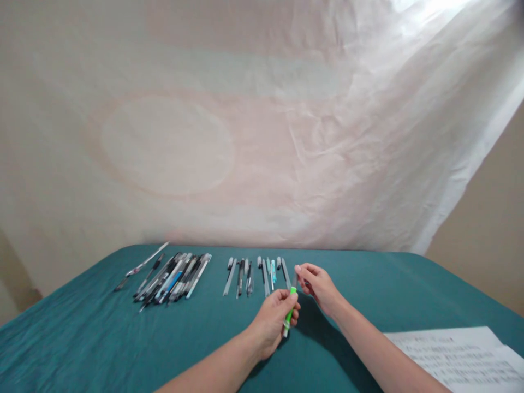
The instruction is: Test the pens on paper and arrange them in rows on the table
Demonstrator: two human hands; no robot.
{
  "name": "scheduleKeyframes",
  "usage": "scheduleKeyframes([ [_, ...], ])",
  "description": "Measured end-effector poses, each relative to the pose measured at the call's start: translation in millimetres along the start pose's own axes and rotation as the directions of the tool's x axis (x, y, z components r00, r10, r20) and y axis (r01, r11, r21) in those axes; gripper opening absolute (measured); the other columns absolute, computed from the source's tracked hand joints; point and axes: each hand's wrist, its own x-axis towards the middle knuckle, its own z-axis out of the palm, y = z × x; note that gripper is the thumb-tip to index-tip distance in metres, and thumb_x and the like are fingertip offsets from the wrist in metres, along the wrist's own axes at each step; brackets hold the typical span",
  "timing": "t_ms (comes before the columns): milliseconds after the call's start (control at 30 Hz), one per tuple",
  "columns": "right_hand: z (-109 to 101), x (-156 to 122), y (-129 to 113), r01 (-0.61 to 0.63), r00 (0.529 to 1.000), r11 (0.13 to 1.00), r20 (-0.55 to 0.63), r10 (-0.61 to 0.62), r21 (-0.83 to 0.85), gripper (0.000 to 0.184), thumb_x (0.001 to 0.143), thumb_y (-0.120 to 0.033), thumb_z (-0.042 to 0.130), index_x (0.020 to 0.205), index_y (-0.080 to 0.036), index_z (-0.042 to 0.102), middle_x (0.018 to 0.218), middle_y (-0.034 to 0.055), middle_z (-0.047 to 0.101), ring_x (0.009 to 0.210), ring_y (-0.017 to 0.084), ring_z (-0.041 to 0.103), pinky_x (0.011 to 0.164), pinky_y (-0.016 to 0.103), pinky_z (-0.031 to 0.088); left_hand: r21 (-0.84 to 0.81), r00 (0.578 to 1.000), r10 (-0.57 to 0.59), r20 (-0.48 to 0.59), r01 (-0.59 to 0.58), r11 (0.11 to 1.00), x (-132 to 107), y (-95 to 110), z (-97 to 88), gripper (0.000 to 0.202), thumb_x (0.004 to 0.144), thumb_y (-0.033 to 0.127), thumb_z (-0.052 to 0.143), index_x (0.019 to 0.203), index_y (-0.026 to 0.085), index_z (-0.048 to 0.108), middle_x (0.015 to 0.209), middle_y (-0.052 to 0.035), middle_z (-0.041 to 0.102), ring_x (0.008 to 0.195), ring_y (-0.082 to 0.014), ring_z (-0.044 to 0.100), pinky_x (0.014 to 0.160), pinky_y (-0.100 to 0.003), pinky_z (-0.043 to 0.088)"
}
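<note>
My left fingers [296, 314] are closed round the green pen [289, 317], above the surface [409, 295] midway between its side edges; my right fingers [306, 270] pinch the pen's clear upper end [295, 278]. I'd best grip firmly with the left and work the right straight along the barrel.

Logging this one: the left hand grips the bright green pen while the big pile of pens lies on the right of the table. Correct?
Not quite: the head view shows the big pile of pens on the left of the table. The left hand does grip the bright green pen.
</note>
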Motion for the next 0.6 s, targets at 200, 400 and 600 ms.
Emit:
scheduleKeyframes([
  [200,1.5,-1.5,-3.7,-0.017,1.0,1.0,0.012,0.017,-0.009,0.028,0.07,-0.039,0.061,0.06,-0.016,0.047,0.05,-0.0047,0.047,0.04,0.004,0.035,0.041,0.019,0.024,-0.012,0.999,0.041,0.03,-0.04,0.999,-0.7,-6.9,-1.4,0.03,0.07,0.04,0.059,0.075,0.014,0.045,0.065,0.0026,0.05,0.051,-0.0034,0.042,0.051,-0.018,0.031],
  [400,1.3,-3.1,-8.2,-0.029,0.999,0.999,0.034,0.028,0.026,0.031,0.069,-0.037,0.063,0.056,-0.016,0.044,0.05,-0.0053,0.044,0.043,0.004,0.035,0.043,0.019,0.024,-0.06,0.998,-0.018,0.066,0.022,0.998,0.0,-5.0,-2.5,0.033,0.064,0.043,0.063,0.07,0.015,0.046,0.063,0.0035,0.049,0.049,-0.0023,0.04,0.048,-0.016,0.027],
  [600,-0.4,-3.1,-8.5,-0.035,0.998,0.996,0.062,0.03,0.082,0.03,0.067,-0.036,0.066,0.054,-0.016,0.046,0.05,-0.0051,0.045,0.046,0.005,0.036,0.046,0.019,0.027,-0.124,0.995,-0.035,0.097,0.047,0.991,-0.2,-5.0,-5.3,0.03,0.067,0.039,0.063,0.071,0.013,0.048,0.063,0.0029,0.048,0.049,-0.0013,0.04,0.048,-0.015,0.028],
])
